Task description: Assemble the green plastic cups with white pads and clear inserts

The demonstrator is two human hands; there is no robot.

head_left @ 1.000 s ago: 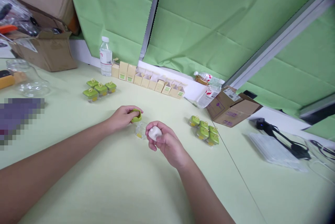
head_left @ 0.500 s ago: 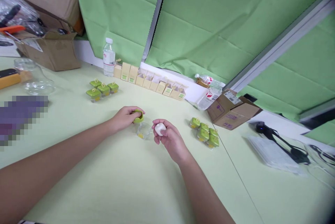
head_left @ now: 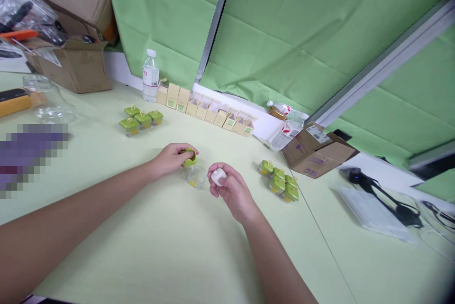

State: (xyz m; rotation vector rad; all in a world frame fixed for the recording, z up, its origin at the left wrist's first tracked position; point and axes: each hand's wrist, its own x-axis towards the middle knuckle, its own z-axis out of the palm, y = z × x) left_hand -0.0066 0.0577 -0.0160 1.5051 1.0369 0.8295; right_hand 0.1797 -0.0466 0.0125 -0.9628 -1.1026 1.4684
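Note:
My left hand [head_left: 173, 157] is closed on a green lid [head_left: 191, 158], tilted so that its hollow underside shows. Just below the lid, a small clear container [head_left: 196, 177] with a yellow mark stands uncovered on the table. To its right, my right hand [head_left: 232, 190] grips a small, smooth, rounded white object [head_left: 218, 177] between thumb and fingers; its kind I cannot make out. Several lidded green-topped containers [head_left: 142, 119] sit in a group at the left, and another group of green-topped containers [head_left: 279, 180] is at the right.
A row of small beige boxes [head_left: 206, 109] lines the wall beside an upright water bottle [head_left: 150, 76]. A glass vessel [head_left: 53, 100] and a cardboard box [head_left: 80, 69] stand at the left. At the right are lying bottles [head_left: 284, 135], another carton [head_left: 314, 152] and plastic bags [head_left: 373, 211].
The view has shifted slightly. Both hands keep their hold on the lid and the white object, in nearly the same places around the clear container.

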